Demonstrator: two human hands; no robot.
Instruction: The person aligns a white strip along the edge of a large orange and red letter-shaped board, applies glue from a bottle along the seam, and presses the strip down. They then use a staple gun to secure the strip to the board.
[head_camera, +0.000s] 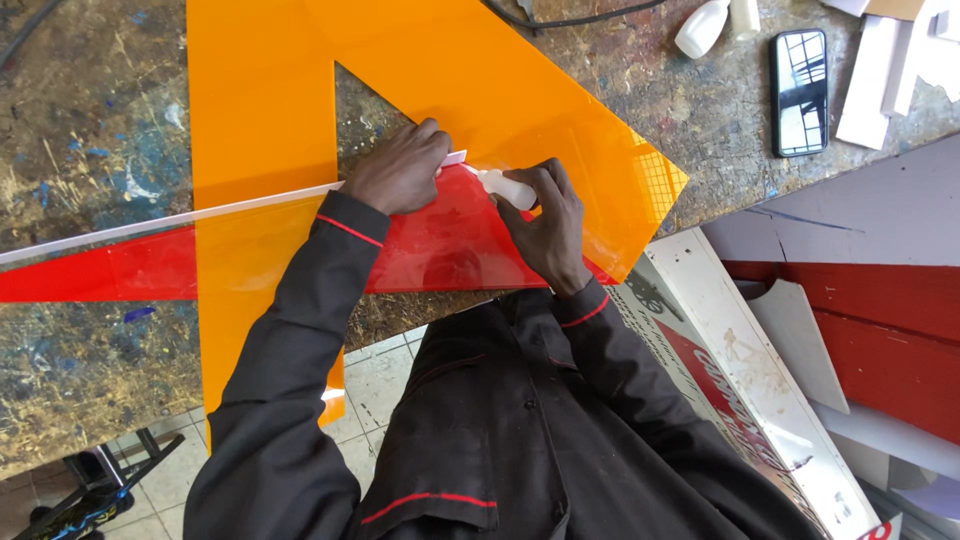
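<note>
A large orange acrylic cut-out (270, 100) lies flat on a paint-stained workbench (90, 130). Across it stands a long red acrylic strip (120, 270) with a white top edge (200, 213), running from the left edge toward the middle. My left hand (400, 170) presses on the strip's right end, fingers curled over the white edge. My right hand (548, 225) is shut on a small white squeeze bottle (510, 188), whose nozzle points at the joint beside my left fingers. Both sleeves are dark with red piping.
A black phone (800, 92) lies at the bench's back right beside white offcuts (880, 70) and another white bottle (702, 28). A black cable (570, 20) crosses the top. Below the bench's right edge lean white and red boards (760, 360); tiled floor (375, 375) shows underneath.
</note>
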